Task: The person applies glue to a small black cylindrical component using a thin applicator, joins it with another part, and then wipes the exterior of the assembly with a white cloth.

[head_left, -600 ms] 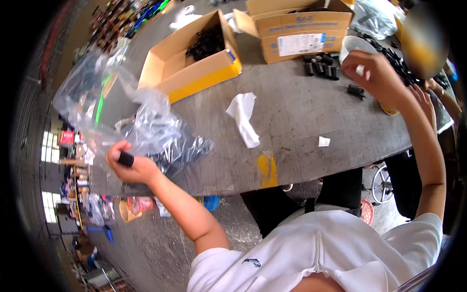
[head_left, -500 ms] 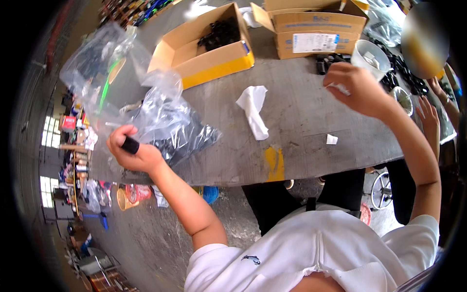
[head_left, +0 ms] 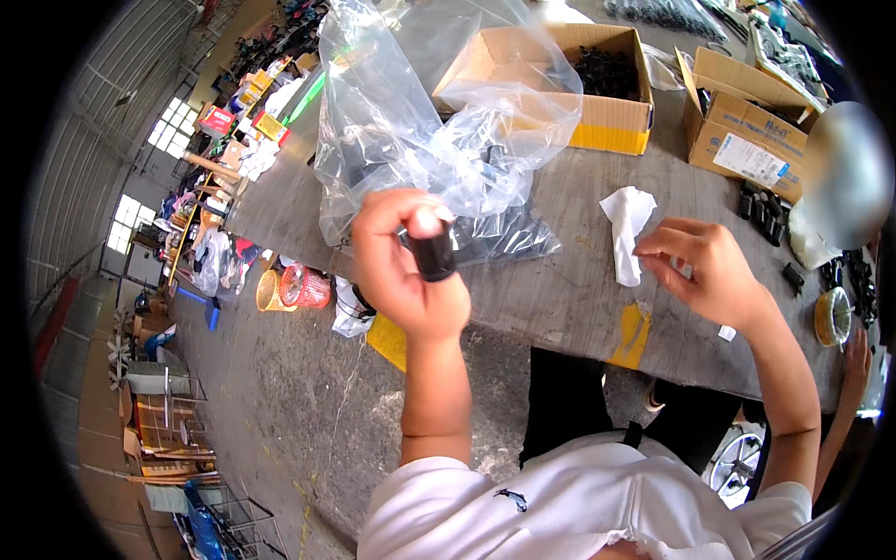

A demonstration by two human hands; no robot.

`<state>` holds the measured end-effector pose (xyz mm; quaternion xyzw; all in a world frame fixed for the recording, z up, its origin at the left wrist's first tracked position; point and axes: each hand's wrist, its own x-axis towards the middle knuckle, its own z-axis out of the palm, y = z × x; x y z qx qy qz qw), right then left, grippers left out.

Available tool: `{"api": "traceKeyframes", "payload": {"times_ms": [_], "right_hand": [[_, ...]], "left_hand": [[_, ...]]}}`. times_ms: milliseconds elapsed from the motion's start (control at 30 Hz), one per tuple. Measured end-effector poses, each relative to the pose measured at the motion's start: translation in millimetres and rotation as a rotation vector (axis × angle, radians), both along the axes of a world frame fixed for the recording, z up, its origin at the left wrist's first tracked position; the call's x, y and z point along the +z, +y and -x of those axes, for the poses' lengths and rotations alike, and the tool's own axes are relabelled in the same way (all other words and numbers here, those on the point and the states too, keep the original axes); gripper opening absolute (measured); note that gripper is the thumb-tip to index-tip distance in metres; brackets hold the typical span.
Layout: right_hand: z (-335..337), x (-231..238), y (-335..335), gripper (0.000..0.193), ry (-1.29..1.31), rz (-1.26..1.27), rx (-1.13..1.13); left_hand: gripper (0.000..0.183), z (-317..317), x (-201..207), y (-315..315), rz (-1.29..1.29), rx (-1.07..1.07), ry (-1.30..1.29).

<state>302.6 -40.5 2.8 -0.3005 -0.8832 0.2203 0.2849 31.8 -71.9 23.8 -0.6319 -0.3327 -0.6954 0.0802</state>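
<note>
A short black cylinder (head_left: 432, 254) is gripped in my left hand (head_left: 401, 271), its thumb over the top end. That hand is raised in front of a clear plastic bag (head_left: 504, 229) with dark things inside. My right hand (head_left: 709, 275) is closed over the table, fingertips drawn together beside a crumpled white tissue (head_left: 627, 233). Something small and white (head_left: 683, 268) shows between its fingers. Whether the fingertips touch the tissue, I cannot tell. Below the right hand a small white scrap (head_left: 726, 332) lies on the table.
An open carton (head_left: 611, 136) of black parts stands at the back; another carton (head_left: 747, 140) is to its right. Loose black cylinders (head_left: 763, 213) lie near a clear tub (head_left: 831, 317). Another person's forearm (head_left: 845, 392) reaches in at right. Baskets (head_left: 304, 286) stand on the floor.
The view has swung left, so the table sits further right. My right hand has come from beside the white tub to the tissue. My left hand still holds the black cylinder, now upright.
</note>
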Motion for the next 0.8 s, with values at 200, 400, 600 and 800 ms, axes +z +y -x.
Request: {"api": "traceKeyframes", "payload": {"times_ms": [200,400,600,800], "right_hand": [[7.5,18.6,-32.9,0.040,0.403,0.472,0.162],[19.4,5.4,-54.4,0.038,0.839,0.693,0.323],[-8.9,0.0,-57.1,0.019,0.872,0.811,0.016],[-67.2,-5.4,-28.1,0.013,0.834,0.639,-0.375]], "left_hand": [[0.017,-55.0,-5.7,-21.7,0.121,-0.116,0.014],[0.035,-95.6,-7.7,-32.2,0.101,-0.108,0.339],[0.038,-106.9,-22.8,-31.5,0.151,-0.039,0.474],[0.025,-89.4,-42.0,-33.5,0.242,0.002,0.492]]}}
